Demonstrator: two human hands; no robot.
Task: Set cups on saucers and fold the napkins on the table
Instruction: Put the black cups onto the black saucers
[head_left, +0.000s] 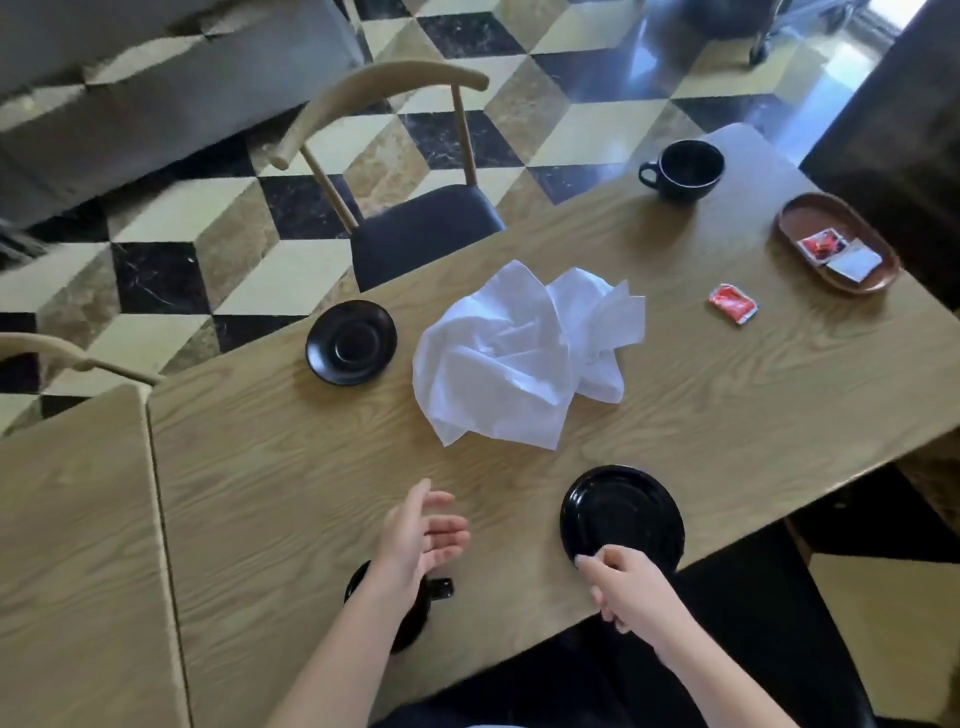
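A crumpled white napkin (524, 353) lies in the middle of the wooden table (260, 467). One black saucer (351, 343) sits near the far edge, left of the napkin. A second black saucer (622, 512) sits near the front edge; my right hand (626, 584) pinches its near rim. My left hand (415, 535) hovers open, palm turned right, above a black cup (410, 618) that my forearm largely hides. Another black cup (684, 170) stands upright at the far right end of the table.
A brown oval tray (800, 218) with sachets sits at the right edge, and a red sachet (732, 304) lies loose beside it. A wooden chair (415, 228) stands behind the table, another chair's back (67, 358) at the left. A second table (72, 545) adjoins on the left.
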